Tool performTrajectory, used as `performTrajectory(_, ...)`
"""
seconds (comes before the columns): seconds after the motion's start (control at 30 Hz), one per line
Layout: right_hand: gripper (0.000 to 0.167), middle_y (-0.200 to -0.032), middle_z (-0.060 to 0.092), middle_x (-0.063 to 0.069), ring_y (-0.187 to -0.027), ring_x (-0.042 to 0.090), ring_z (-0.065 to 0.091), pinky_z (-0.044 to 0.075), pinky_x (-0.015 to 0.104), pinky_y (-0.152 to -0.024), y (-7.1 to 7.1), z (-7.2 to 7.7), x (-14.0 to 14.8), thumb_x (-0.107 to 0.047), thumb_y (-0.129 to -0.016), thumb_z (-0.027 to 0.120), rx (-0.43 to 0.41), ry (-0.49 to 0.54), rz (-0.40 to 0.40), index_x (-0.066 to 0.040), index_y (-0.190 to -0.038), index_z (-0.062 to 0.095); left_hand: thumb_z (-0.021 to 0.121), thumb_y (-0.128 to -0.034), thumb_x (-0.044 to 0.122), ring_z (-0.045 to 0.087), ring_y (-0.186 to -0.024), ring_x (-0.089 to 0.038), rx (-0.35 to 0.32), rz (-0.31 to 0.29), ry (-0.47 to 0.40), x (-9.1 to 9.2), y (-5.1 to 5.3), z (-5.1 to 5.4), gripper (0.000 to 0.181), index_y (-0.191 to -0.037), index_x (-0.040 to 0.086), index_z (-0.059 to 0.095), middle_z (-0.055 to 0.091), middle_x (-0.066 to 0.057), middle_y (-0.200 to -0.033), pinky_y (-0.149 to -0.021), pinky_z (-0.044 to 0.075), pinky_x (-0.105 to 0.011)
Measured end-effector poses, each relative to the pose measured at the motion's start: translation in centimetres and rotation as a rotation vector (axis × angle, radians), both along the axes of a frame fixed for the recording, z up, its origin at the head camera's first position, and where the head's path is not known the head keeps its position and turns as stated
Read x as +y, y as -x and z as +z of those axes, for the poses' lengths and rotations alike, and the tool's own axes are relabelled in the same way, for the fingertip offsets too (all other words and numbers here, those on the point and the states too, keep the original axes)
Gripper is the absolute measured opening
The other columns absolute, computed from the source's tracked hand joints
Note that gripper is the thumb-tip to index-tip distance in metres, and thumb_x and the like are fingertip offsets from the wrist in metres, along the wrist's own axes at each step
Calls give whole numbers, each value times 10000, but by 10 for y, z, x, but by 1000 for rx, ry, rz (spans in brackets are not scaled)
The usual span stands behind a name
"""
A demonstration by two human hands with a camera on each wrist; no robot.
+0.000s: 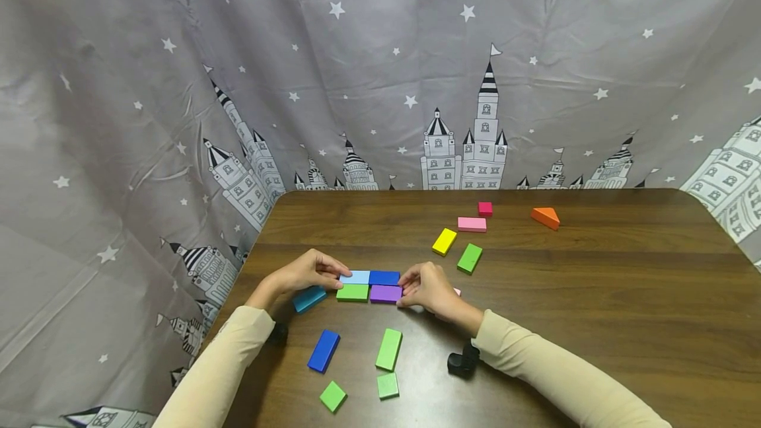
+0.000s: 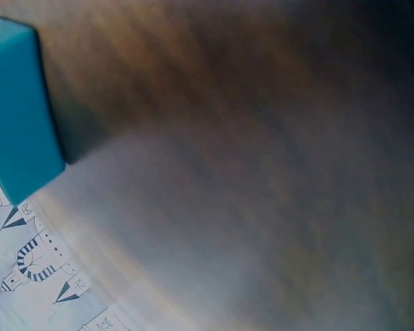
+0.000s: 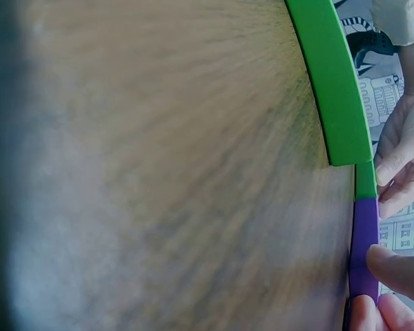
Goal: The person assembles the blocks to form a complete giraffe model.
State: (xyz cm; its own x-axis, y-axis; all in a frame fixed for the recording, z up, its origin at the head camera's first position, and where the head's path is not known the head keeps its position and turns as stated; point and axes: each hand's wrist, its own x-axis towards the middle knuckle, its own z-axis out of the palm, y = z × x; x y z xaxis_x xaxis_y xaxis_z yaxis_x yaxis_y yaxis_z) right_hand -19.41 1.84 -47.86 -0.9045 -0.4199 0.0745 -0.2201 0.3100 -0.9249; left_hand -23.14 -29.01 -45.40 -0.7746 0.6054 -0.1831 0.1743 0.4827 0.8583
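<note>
Four-sided group of flat blocks in two rows: light blue block (image 1: pixel 355 277) and dark blue block (image 1: pixel 384 277) behind, green block (image 1: pixel 353 292) and purple block (image 1: pixel 386 294) in front. At the left end, my left hand (image 1: pixel 309 272) touches the light blue and green blocks with extended fingers. My right hand (image 1: pixel 433 290) is at the other end, its thumb and fingertips on the purple block (image 3: pixel 363 238) and close against the dark blue one. Below the left hand lies a teal block (image 1: pixel 310 299), large in the left wrist view.
Nearer me lie a blue block (image 1: pixel 324 351), a long green block (image 1: pixel 389 349) and two green squares (image 1: pixel 388 386). Farther back are yellow (image 1: pixel 444 242), green (image 1: pixel 470 259), pink (image 1: pixel 472 224) and red (image 1: pixel 485 209) blocks, plus an orange triangle (image 1: pixel 545 217). A pink piece shows partly behind the right hand.
</note>
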Motion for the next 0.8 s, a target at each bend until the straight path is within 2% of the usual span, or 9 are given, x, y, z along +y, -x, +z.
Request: performTrajectory(0.8,299,-719,696,99,-595,89,636,550,214,-585,1,0,-5,65,-616,912,-1,4,-16,70,-841,715,744,-884,12,634,-1122,-322,1,12,-5,0,0,-3,276,-1149,-62,718,682,-198,-1190,-898,528,-264)
